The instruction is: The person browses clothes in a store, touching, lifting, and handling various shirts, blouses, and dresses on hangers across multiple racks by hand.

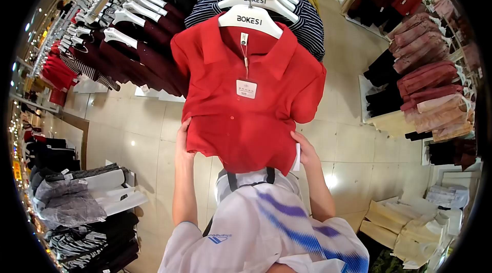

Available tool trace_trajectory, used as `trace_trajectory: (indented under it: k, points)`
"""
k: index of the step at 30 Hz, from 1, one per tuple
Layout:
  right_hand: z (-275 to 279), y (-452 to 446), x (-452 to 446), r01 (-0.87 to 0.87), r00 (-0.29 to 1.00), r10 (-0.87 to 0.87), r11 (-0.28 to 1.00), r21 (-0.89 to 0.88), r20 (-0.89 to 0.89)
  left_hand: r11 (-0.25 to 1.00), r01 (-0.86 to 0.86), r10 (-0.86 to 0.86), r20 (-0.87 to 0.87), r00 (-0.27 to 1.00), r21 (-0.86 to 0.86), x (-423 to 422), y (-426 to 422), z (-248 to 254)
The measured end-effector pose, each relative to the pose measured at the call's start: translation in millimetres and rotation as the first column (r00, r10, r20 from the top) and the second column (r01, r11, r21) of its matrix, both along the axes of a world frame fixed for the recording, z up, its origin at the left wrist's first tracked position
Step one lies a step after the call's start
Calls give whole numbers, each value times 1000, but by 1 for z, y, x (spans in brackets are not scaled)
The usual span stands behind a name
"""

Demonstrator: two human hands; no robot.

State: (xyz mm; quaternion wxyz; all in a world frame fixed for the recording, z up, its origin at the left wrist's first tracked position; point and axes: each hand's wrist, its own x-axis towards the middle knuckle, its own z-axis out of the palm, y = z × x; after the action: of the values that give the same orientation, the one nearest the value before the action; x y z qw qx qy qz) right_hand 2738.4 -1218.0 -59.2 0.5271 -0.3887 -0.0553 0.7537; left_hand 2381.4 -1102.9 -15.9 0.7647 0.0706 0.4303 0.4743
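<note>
A red collared shirt (256, 129) hangs on a white hanger (249, 21) printed BOKESI, at the front end of a rack. From its neck a white price tag (246, 89) dangles on a cord over the buttoned front. My left hand (184, 139) grips the shirt's left edge low down, with its fingers partly hidden by the cloth. At the opposite edge my right hand (305, 149) holds the shirt's side, beside a white slip (297, 157) that shows at the hem. Between my hands the lower part of the shirt is pulled out toward my body.
Striped tops (205, 9) hang right behind the shirt. Dark maroon garments (148, 50) fill a rack on the left. Pink and red clothes (428, 78) hang on the right. Grey and black garments (77, 201) stand lower left, cream ones (410, 227) lower right. Tiled floor (348, 139) lies between.
</note>
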Motion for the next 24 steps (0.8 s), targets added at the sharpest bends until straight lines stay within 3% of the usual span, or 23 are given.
trace_trajectory:
  k: [4, 6, 7, 9, 10, 11, 12, 13, 14, 15, 17, 20, 22, 24]
  points:
    - [15, -1, -22, 57, 995, -52, 997, -59, 89, 1000, -27, 27, 40, 999, -5, -6, -3, -4]
    - [31, -1, -41, 173, 979, -185, 976, -134, -81, 1000, -1, 1, 8, 1000, -30, -14, -4, -28]
    - [39, -1, -50, 184, 978, -195, 974, -134, -74, 999, 10, -9, 16, 1000, -32, -17, -5, -38]
    - [51, 6, -68, 228, 969, -236, 968, -107, -71, 996, 73, -68, -81, 994, 60, -19, -8, -54]
    - [49, 7, -75, 234, 969, -242, 965, -115, -57, 989, 75, -46, -222, 974, 125, -15, -13, -59]
    - [46, 7, -82, 249, 966, -255, 962, -112, -43, 991, 77, -53, -208, 977, 113, -13, -18, -66]
    - [46, 6, -89, 263, 963, -267, 959, -104, -29, 964, 162, -32, -514, 857, 211, -11, -22, -73]
    - [51, 6, -97, 266, 963, -269, 959, -101, -15, 921, 271, 40, -760, 649, 281, -7, -24, -75]
    - [59, 7, -107, 290, 956, -292, 952, -97, -11, 850, 336, 186, -827, 531, 407, -1, -29, -65]
    - [64, 9, -115, 314, 949, -316, 945, -91, -10, 797, 352, 308, -831, 463, 491, 3, -30, -76]
    - [57, 15, -120, 299, 954, -298, 951, -75, 29, 710, 419, 332, -794, 509, 565, 14, -39, -49]
    - [68, 24, -135, 284, 958, -280, 956, -69, 60, 566, 572, 496, -800, 338, 593, 27, -53, -14]
    - [68, 33, -143, 296, 953, -293, 954, -40, 73, 526, 597, 313, -790, 527, 606, 32, -60, 10]
    - [69, 38, -149, 301, 953, -301, 953, -13, 28, 394, 705, 208, -805, 556, 589, 37, -67, 28]
